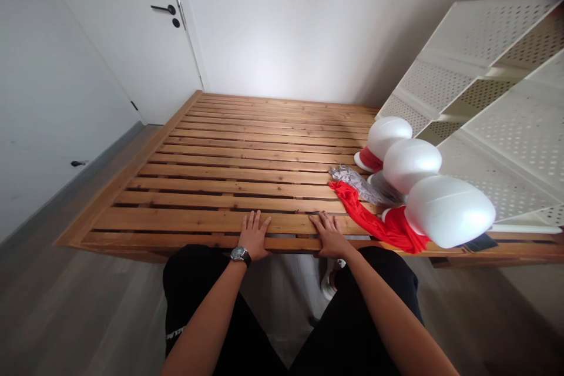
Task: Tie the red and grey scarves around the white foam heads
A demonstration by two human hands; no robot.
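My left hand [254, 235] lies flat on the front edge of a slatted wooden bed frame [176, 220], fingers spread, a watch [240, 254] on its wrist. A little to the right, my right hand [329, 236] rests on the same edge with its fingers apart. Nothing is held in either one. Nearest to my right hand is a red scarf [363, 220], wrapped round the neck of the closest white foam mannequin head [449, 211]. Behind it stands a second head [412, 164] with a grey scarf [359, 185], then a third head [389, 136] with dark red cloth [369, 160] at its neck.
White perforated racks [497, 129] stand at the right, close behind the heads. A dark flat object [481, 242] lies by the nearest head. A white door [127, 29] with a black handle [164, 9] is at the back left. My legs are against the frame's front edge.
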